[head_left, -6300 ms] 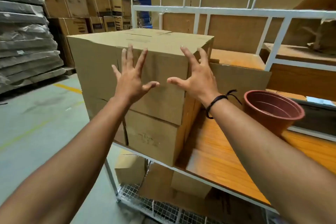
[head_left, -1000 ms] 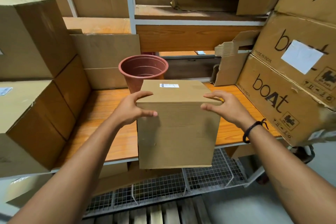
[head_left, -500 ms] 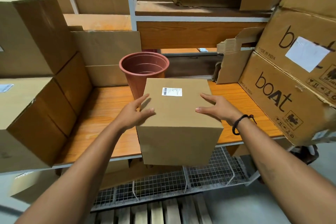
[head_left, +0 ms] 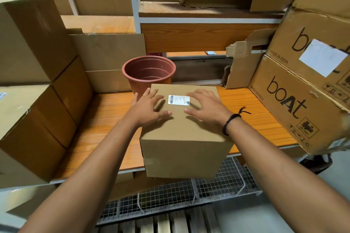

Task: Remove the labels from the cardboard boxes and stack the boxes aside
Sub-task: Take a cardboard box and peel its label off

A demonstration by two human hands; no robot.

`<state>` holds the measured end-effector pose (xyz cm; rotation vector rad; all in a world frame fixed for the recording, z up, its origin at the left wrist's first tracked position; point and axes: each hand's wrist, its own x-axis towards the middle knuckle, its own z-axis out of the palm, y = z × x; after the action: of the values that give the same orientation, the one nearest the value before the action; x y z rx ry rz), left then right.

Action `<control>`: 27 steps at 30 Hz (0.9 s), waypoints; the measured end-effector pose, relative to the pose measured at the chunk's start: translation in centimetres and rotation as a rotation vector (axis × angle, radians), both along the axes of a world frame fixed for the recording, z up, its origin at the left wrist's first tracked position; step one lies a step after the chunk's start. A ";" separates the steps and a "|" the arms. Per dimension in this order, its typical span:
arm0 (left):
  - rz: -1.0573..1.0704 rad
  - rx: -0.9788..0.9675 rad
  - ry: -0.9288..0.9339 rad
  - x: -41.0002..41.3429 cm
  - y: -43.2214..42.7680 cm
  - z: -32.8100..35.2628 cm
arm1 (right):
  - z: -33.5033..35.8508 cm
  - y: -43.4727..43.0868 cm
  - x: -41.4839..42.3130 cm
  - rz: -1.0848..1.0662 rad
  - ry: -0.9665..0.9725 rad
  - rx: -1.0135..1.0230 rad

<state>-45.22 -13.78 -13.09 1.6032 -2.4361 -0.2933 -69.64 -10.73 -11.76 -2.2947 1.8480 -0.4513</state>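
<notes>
A plain cardboard box (head_left: 181,149) stands on the orange shelf board (head_left: 106,119), its front overhanging the shelf edge. A small white barcode label (head_left: 178,100) is stuck on its top face. My left hand (head_left: 146,108) lies flat on the top, left of the label, fingers spread. My right hand (head_left: 206,107) lies flat on the top, right of the label, fingertips close to the label's edge. Neither hand holds anything.
A reddish-brown plastic pot (head_left: 148,73) stands just behind the box. Stacked plain boxes (head_left: 34,85) fill the shelf's left. Printed "boAt" cartons (head_left: 295,100) with a white sheet (head_left: 322,58) lean at the right. A wire mesh shelf (head_left: 170,195) lies below.
The box was held by its sides in the air; now it stands on the shelf edge. Both hands have moved from its sides onto the top face, either side of the label.
</notes>
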 end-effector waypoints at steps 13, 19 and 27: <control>-0.064 0.040 -0.111 -0.7 -2.2 -1.1 | 1.6 -7.8 4.8 0.061 0.069 0.280; -0.060 0.036 -0.083 -0.7 -2.5 -1.3 | 2.5 -9.2 5.5 0.082 -0.124 0.461; -0.047 0.045 -0.077 -0.8 -2.6 -1.2 | 3.6 -10.1 6.2 0.100 -0.127 0.577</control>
<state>-46.06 -16.36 -14.29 1.6060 -2.5452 -0.3013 -63.48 -20.83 -8.15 -1.9030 1.5362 -0.0329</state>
